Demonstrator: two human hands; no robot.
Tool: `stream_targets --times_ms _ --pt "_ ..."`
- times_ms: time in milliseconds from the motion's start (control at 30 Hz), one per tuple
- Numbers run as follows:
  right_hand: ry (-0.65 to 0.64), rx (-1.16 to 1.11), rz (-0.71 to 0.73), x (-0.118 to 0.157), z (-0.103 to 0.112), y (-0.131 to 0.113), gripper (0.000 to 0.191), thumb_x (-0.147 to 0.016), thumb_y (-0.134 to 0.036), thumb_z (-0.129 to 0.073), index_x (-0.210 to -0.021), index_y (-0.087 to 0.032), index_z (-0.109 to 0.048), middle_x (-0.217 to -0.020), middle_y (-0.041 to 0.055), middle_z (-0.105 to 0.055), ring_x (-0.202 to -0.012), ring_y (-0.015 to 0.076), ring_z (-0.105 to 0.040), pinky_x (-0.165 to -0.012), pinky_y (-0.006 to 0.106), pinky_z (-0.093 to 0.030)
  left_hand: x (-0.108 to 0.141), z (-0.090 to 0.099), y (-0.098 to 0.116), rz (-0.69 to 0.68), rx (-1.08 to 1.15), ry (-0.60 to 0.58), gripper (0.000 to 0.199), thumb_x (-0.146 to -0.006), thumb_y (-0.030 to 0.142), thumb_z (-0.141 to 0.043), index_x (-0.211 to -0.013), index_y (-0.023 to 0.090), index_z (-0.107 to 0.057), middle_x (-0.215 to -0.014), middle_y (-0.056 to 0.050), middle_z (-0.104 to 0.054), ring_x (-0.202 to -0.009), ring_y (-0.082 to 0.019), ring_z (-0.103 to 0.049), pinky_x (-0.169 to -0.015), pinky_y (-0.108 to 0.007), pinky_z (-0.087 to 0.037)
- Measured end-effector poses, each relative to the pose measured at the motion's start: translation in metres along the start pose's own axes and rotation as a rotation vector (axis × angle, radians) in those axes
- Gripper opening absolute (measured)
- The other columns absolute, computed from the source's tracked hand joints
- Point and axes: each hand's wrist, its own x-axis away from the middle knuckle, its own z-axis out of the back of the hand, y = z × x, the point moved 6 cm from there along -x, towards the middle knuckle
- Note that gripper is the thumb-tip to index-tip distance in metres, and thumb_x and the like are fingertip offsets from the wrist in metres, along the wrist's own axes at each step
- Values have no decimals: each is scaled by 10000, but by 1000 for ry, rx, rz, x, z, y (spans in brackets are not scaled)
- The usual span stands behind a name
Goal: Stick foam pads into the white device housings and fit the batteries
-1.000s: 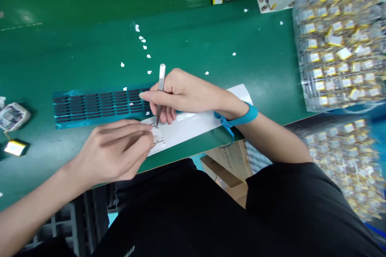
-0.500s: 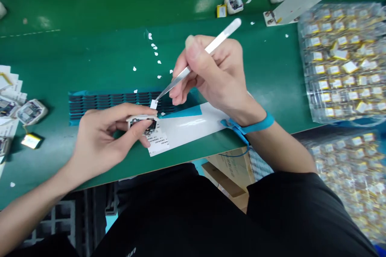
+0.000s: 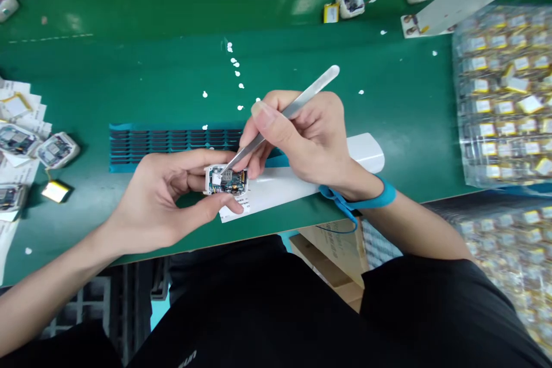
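Observation:
Between the fingers and thumb of my left hand (image 3: 172, 201) is a small white device housing (image 3: 236, 183) with its circuit board facing up. My right hand (image 3: 302, 132) grips metal tweezers (image 3: 313, 91) like a pen, their tips down at the board's left part. A small white label (image 3: 217, 179) lies at the tips, over the board; whether the tips still pinch it I cannot tell. Under the hands is a glossy white sheet (image 3: 284, 184) with printed stickers at its left end. Behind my left hand lies a blue strip with dark bars (image 3: 172, 144).
More open housings (image 3: 57, 150) and a yellow-edged battery (image 3: 56, 191) lie at left on label sheets. Two housings with batteries (image 3: 331, 13) sit at the back. Clear trays of batteries (image 3: 495, 106) stand at right beside a white post (image 3: 466, 0). White dots (image 3: 237, 73) are scattered mid-table.
The tweezers have come down with the white label from above the housing onto its board. My left hand has tilted the housing face up, its thumb moving off the board. The view has shifted slightly.

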Motion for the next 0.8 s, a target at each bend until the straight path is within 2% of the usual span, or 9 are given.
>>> stream_targets --times_ms 100,300,500,667,800 --pt "-21 -20 -15 -1 -1 -1 360 -984 -510 -764 -765 -229 -713 -704 -30 -817 -539 108 -750 -500 168 -617 0 -1 -1 -3 15 -9 340 -881 -5 -777 -1183 148 -811 -869 -19 -847 -748 -183 -848 -707 -178 -686" --pt "-35 -16 -16 -1 -1 1 356 -1001 -486 -754 -782 -208 -715 -715 3 -822 -562 115 -766 -516 162 -624 0 -1 -4 10 39 -15 372 -874 -11 -759 -1175 202 -812 -884 39 -841 -775 -136 -847 -763 -126 -669" --pt "-19 57 3 -1 0 -1 386 -1017 -513 -729 -775 -212 -723 -704 -26 -815 -554 99 -767 -516 139 -621 -1 -3 -2 -3 26 -5 348 -871 -7 -757 -1154 190 -808 -868 38 -837 -762 -132 -845 -748 -111 -661" --pt "7 119 -19 -1 0 0 459 -988 -621 -706 -761 -223 -696 -688 -50 -792 -546 85 -750 -500 143 -602 -1 -1 -3 29 -15 49 299 -868 44 -769 -1123 190 -824 -846 7 -843 -715 -188 -846 -669 -180 -688" --pt "-4 112 48 0 -3 -1 445 -1011 -591 -694 -759 -223 -700 -689 -41 -790 -556 100 -760 -507 167 -621 0 3 -5 41 -84 102 195 -933 111 -722 -1058 191 -848 -803 -5 -841 -642 -210 -829 -612 -237 -695"
